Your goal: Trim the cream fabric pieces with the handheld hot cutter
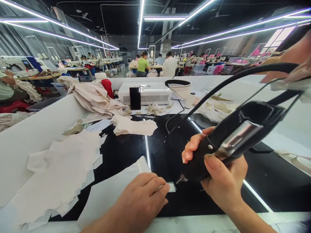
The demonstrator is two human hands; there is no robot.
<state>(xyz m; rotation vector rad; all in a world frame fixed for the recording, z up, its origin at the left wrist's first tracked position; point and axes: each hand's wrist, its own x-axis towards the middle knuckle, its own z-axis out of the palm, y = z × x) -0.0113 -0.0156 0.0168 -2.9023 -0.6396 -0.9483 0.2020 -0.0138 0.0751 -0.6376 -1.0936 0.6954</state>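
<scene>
Right hand (pixel 225 186): wrapped round tool (pixel 240 129), 4 o'clock | Left hand (pixel 143 195): palm down, fingers bent over sheet (pixel 107 194), 7 o'clock; pinch, cannot tell | Tool: likely weighty, rigid; grip body, clear of tip (pixel 181 179) | Sheet: seems light, soft; press near edge

Black and silver tool (pixel 234 136), white sheet (pixel 104 195), black tabletop (pixel 167 152)

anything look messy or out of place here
The stack of pale cut pieces at left looks askew, fanned out unevenly, and crumpled scraps lie loose before the white box. I see no spill or obvious damage.
</scene>
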